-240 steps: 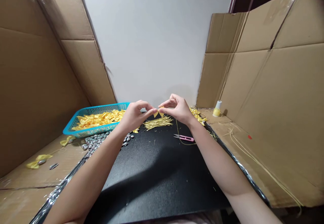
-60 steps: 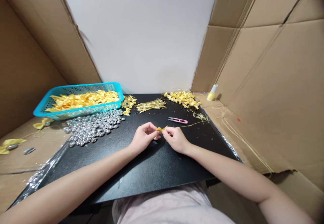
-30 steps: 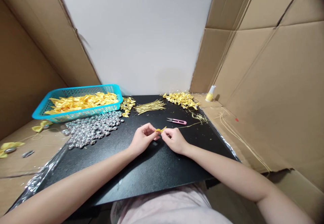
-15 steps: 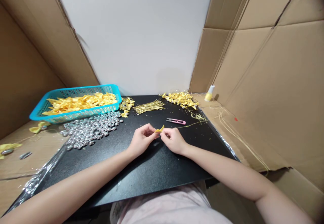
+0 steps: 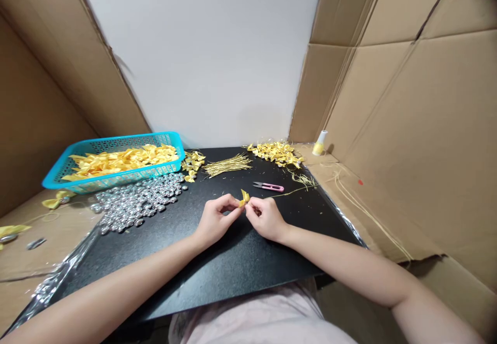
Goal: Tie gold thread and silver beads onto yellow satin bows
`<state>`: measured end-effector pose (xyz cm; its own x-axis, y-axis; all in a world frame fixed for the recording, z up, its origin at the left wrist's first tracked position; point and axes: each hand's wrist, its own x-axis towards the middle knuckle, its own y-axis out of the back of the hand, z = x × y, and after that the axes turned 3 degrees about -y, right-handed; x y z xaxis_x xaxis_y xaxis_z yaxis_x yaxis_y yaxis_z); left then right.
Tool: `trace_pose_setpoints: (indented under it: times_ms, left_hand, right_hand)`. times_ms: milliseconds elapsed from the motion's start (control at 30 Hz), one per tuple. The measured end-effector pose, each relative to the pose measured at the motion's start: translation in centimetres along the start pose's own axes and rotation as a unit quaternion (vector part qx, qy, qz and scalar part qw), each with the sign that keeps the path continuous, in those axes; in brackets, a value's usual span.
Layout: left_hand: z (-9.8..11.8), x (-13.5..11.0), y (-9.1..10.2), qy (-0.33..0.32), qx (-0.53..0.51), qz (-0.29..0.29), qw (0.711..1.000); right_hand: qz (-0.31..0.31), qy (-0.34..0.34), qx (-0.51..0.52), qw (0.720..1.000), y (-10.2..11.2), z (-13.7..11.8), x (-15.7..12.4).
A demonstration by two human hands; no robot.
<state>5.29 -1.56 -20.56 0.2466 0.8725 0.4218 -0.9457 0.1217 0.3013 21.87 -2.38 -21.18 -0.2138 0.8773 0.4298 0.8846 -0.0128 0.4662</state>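
Note:
My left hand pinches a small yellow ribbon bow between thumb and fingertips, above the black board. Against the bow's right side, my right hand is closed with its fingertips together. A thin yellow thread comes out from behind the right hand and runs off to the right. Inside those right fingertips the detail is too small to make out. Pink thread snips lie just beyond the right hand.
A turquoise basket of yellow ribbon pieces stands back left, with silver beads in front. Gold twist ties and a pile of yellow bows lie at the back. A thread spool stands right, near cardboard walls.
The yellow bow has turned in my fingertips, so its loops now point more upward. Both hands stay in nearly the same place.

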Motion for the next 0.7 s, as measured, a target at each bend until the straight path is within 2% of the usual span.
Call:
trace_pose_setpoints:
  times_ms: [167, 467, 600, 700]
  left_hand:
    - [-0.2, 0.0, 0.2, -0.003, 0.010, -0.009, 1.000]
    - [-0.1, 0.1, 0.8, -0.053, 0.051, -0.036, 0.997]
    - [0.2, -0.2, 0.8, -0.036, 0.044, -0.026, 0.998]
    - [0.9, -0.4, 0.7, -0.010, -0.013, -0.013, 1.000]
  right_hand:
    - [-0.002, 0.011, -0.007, 1.000, 0.1, -0.2, 0.1]
    - [-0.021, 0.021, -0.015, 0.999, 0.3, -0.2, -0.1]
    - [-0.026, 0.022, -0.016, 0.999, 0.5, -0.3, 0.0]
    - [-0.025, 0.028, -0.023, 0.999, 0.6, -0.2, 0.2]
